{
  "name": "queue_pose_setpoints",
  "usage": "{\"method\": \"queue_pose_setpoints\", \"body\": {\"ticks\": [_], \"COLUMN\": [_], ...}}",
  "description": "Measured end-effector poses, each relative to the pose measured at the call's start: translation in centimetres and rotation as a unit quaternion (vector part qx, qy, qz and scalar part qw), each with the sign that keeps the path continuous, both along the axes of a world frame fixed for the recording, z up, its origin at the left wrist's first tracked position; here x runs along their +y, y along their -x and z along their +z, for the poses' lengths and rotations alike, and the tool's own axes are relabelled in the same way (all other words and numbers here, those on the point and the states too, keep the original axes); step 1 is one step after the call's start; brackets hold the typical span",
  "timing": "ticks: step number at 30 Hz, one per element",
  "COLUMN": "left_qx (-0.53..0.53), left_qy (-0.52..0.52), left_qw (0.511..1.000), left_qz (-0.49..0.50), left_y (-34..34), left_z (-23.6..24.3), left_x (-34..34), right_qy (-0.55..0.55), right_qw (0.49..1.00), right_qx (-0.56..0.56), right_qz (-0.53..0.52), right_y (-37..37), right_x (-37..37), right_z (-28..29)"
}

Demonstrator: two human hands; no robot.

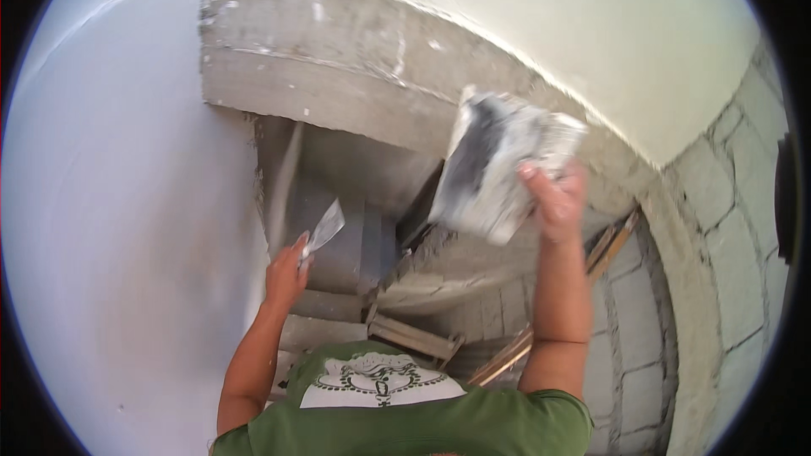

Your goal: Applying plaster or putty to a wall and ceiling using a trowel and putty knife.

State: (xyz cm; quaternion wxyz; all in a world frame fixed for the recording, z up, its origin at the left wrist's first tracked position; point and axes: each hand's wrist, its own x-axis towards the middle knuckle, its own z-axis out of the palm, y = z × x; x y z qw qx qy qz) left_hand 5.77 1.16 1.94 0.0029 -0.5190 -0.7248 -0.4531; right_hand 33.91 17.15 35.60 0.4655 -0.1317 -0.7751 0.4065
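Note:
My left hand (286, 277) is closed round the handle of a putty knife (326, 226), its pale blade pointing up and away to the right. Smooth white wall lies close beside this hand. To the right, my raised right hand (558, 203) grips the near right edge of a flat rectangular plaster-smeared plate (487, 171). White smears and a dark grey patch cover the plate's face, which is blurred by motion. It hangs in front of a bare concrete beam (329, 46); whether it touches the beam, I cannot tell.
The smooth white wall (127, 228) fills the left side. Above the beam is a pale plastered surface (574, 25). Below, an opening drops to steps (325, 304) with a wooden frame (414, 336) and a slanting plank (507, 356). Grey block wall (710, 186) stands on the right.

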Motion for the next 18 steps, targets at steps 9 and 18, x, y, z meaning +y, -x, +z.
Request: {"method": "queue_pose_setpoints", "body": {"ticks": [9,18], "left_qx": [-0.167,-0.223], "left_qy": [0.008,0.046], "left_qw": [0.977,0.962], "left_qz": [0.131,0.153], "left_y": [-3.8,-5.2], "left_z": [-10.0,-11.2], "left_x": [-9.5,-12.9], "right_qy": [-0.844,-0.893], "right_qw": [0.462,0.384], "right_qx": [-0.164,-0.210], "right_qz": [-0.217,-0.107], "right_y": [20.8,28.2], "right_x": [1.5,4.7], "right_z": [19.2,19.0]}}
